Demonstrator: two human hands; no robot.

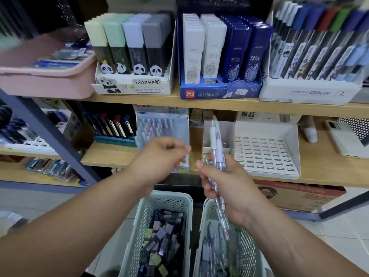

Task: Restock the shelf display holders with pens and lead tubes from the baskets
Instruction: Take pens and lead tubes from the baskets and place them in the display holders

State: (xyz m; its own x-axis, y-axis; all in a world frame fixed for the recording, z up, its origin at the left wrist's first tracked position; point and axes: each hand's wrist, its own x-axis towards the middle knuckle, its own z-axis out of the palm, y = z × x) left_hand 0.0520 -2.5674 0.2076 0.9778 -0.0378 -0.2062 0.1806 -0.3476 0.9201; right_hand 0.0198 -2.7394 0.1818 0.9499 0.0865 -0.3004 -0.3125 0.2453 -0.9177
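1. The upper shelf (219, 102) looks stocked. The panda lead-tube display (135, 47), the blue deli display (219, 54) and the Conan display (315, 48) stand full along its front edge.
2. On the lower shelf (111, 154), the white slotted holder (265, 152) by the front edge shows only bare slots, so it seems yet to be filled.
3. Below the shelves, the left basket (169, 197) holds many lead tubes (165, 234) and the right basket (206, 210) many loose pens (215, 254) — much restocking looks undone.
4. The right hand (225, 184) grips a bundle of clear pens (215, 140). Their lower ends hang over the right basket and their tops rise in front of a narrow white holder (227, 132).
5. The left hand (159, 158) is raised just beside it with its fingers curled, but it is blurred — I cannot tell whether it pinches anything.
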